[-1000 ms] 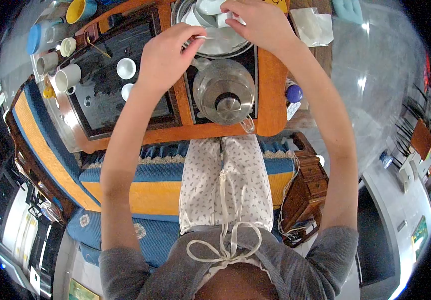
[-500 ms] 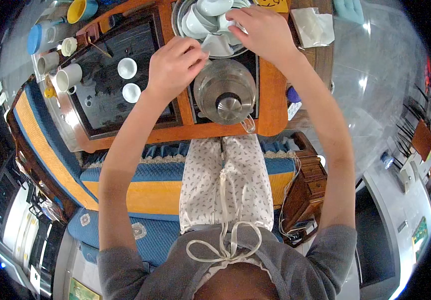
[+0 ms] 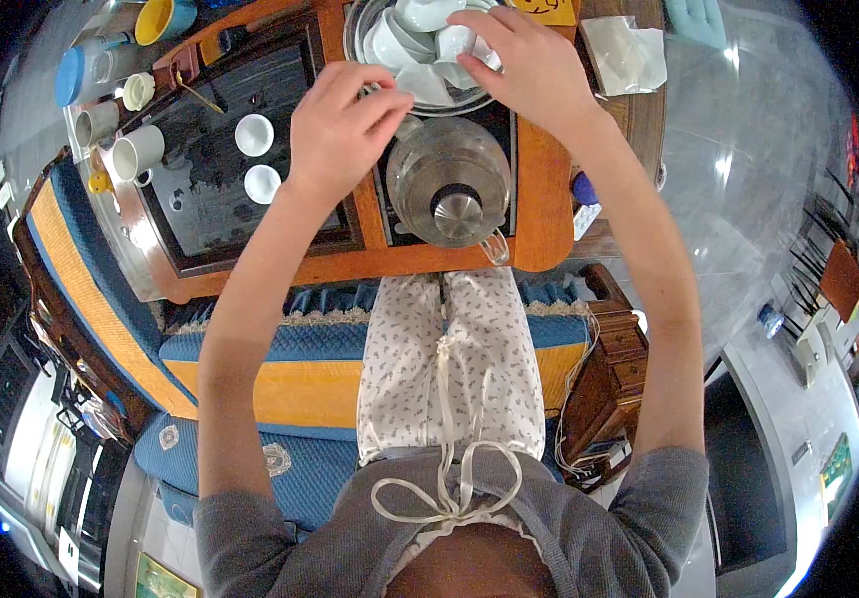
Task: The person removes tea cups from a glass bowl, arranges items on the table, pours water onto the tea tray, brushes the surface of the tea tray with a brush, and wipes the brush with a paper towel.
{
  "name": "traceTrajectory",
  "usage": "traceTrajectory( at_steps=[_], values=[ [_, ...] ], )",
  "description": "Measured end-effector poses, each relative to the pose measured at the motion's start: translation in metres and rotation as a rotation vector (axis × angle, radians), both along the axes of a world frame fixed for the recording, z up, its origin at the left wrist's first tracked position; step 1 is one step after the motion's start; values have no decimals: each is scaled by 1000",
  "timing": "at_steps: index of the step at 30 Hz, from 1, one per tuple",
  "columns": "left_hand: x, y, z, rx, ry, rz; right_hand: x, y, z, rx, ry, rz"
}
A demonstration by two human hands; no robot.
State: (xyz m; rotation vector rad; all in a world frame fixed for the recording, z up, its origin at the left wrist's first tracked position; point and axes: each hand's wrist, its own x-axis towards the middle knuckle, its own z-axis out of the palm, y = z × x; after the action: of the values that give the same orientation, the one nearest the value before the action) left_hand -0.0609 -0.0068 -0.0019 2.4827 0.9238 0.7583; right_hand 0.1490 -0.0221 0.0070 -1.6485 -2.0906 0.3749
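A round bowl [image 3: 352,38] at the top of the table holds several white teacups and other white pieces. Over its right side, my right hand [image 3: 534,65] has thumb and forefinger about a small white teacup [image 3: 455,42]. My left hand [image 3: 343,125] is at the bowl's lower left, fingers bent and thumb drawn in. Its fingertips are close to a white flared piece [image 3: 423,86] in the bowl; what they pinch, if anything, is hidden. Just below the bowl stands a clear glass kettle [image 3: 449,164] with its handle towards me.
Two small white cups [image 3: 254,135] stand on the dark tea tray [image 3: 205,199] to the left. Mugs [image 3: 138,152] and a blue-lidded jar [image 3: 72,76] line the table's left edge. At right lies a packet of white tissues [image 3: 629,55]. A blue sofa [image 3: 320,339] is behind.
My left hand has shifted slightly up and left, its fingers curling more. My right hand has barely moved. The white pieces at the bowl's near side have shifted a little.
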Motion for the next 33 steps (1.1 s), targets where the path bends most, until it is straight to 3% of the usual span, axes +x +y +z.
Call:
traceTrajectory(
  at_steps=[7,10,13,15,18,22,27,30,33],
  values=[
    [-8,38,21,-210,76,-102,1,-3,16,75,216,64],
    [-2,65,30,-91,109,-377,-2,4,22,61,181,196],
    [8,85,51,-132,361,-619,5,16,17,-27,87,374],
    [14,94,43,67,298,-736,5,16,12,-1,76,385],
    [8,90,34,-103,323,-705,-1,10,0,45,8,334],
    [14,82,33,123,372,-703,-13,-12,-2,-110,-43,180],
    [17,82,17,247,308,-745,-14,-13,-1,47,-85,156],
    [18,70,17,-156,238,-582,-12,-9,3,38,-98,185],
    [21,69,8,-192,196,-520,-14,-6,5,40,-139,182]
  ],
)
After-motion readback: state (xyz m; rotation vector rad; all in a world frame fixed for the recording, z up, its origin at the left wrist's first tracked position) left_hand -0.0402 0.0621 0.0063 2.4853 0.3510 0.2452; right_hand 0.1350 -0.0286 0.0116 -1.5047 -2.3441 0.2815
